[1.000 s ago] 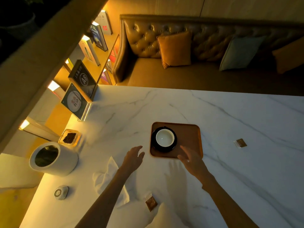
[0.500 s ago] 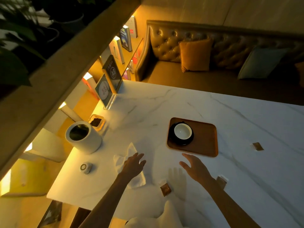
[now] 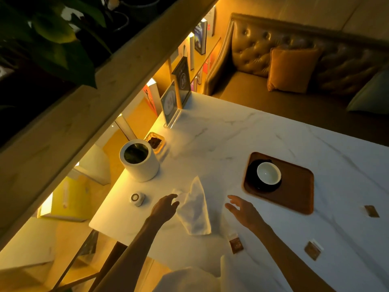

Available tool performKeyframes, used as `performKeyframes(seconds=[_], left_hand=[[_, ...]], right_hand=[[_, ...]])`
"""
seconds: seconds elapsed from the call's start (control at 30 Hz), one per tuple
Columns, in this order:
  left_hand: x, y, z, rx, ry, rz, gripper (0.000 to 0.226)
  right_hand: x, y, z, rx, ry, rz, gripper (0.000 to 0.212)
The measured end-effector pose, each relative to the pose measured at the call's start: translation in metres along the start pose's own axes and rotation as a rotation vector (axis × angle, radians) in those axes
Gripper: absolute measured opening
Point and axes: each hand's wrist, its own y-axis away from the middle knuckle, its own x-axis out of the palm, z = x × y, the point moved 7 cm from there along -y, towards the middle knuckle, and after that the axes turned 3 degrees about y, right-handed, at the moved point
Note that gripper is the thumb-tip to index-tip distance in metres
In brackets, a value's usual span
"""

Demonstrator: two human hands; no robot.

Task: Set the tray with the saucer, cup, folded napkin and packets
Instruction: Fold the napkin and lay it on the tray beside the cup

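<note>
Your left hand (image 3: 164,208) has its fingers (image 3: 173,200) loosely apart and holds nothing, the tips at the left edge of the crumpled white cloth napkin (image 3: 194,209); whether they touch it you cannot tell. Your right hand (image 3: 244,211) is also spread wide and empty, palm down over the white marble worktop (image 3: 231,142), just to the napkin's 3 o'clock. The napkin lies unfolded on the worktop between your two hands. At 1 o'clock from your right hand sits the brown rounded rectangular tray (image 3: 294,186), and on its left half stands the black saucer (image 3: 252,180) with the white-lined cup (image 3: 268,172) on it. Three small brown packets lie off the tray on the worktop: one (image 3: 236,245) at 6 o'clock from your right hand, one (image 3: 312,250) at 4 o'clock, and one (image 3: 371,211) near the tray's right corner. At 10 o'clock from your left hand stands a white cylindrical container (image 3: 139,163), with a small round white device (image 3: 136,198) just at 9 o'clock of the fingers and a small amber dish (image 3: 154,142) beyond the container.
</note>
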Motion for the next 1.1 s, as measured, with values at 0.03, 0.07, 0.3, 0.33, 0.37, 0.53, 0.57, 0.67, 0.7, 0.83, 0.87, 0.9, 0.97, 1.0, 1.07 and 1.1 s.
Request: performKeyframes(seconds=[0.03,0.07,0.3,0.33,0.37,0.53,0.57,0.67,0.7,0.83,0.87,0.9,0.97,1.0,1.07,1.1], left_hand=[[-0.001,-0.004,0.002,-0.007,0.02,-0.008,0.04],[-0.003,-0.008,0.004,-0.014,0.037,-0.016,0.039],[0.003,-0.038,0.012,-0.081,0.051,-0.065,0.036],[0.005,-0.043,0.006,-0.042,0.001,-0.078,0.036],[0.009,-0.047,-0.004,0.024,-0.06,-0.085,0.035],[0.05,-0.067,-0.053,0.342,-0.391,0.049,0.047],[0.059,-0.07,-0.058,0.376,-0.446,0.086,0.052],[0.082,-0.075,-0.069,0.458,-0.597,0.166,0.061],[0.087,-0.075,-0.073,0.493,-0.631,0.17,0.062],[0.085,-0.077,-0.082,0.582,-0.661,0.119,0.039],[0.079,-0.078,-0.084,0.586,-0.652,0.105,0.032],[0.072,-0.079,-0.086,0.584,-0.633,0.091,0.027],[0.051,-0.079,-0.091,0.567,-0.572,0.046,0.026],[0.037,-0.077,-0.096,0.569,-0.535,0.006,0.026],[0.008,-0.072,-0.107,0.588,-0.441,-0.072,0.026],[-0.01,-0.065,-0.113,0.605,-0.382,-0.124,0.024]], right_hand=[[0.003,-0.005,0.005,0.005,0.002,0.011,0.053],[0.006,-0.012,0.01,0.009,0.006,0.027,0.052],[0.039,-0.056,0.025,0.166,0.016,0.146,0.046],[0.044,-0.062,0.026,0.197,0.019,0.163,0.041],[0.05,-0.066,0.026,0.223,0.024,0.182,0.033],[0.088,-0.072,0.027,0.262,0.17,0.323,0.043],[0.094,-0.07,0.027,0.252,0.203,0.342,0.045],[0.097,-0.066,0.026,0.245,0.171,0.277,0.039],[0.094,-0.065,0.028,0.244,0.113,0.235,0.034],[0.07,-0.065,0.042,0.161,-0.048,0.114,0.023],[0.062,-0.064,0.043,0.126,-0.038,0.097,0.027],[0.053,-0.063,0.042,0.096,-0.038,0.089,0.03],[0.036,-0.057,0.035,0.038,-0.067,0.094,0.024],[0.025,-0.053,0.032,0.001,-0.063,0.089,0.02],[-0.003,-0.046,0.03,-0.074,-0.045,0.034,0.014],[-0.021,-0.041,0.031,-0.114,-0.052,-0.007,0.011]])
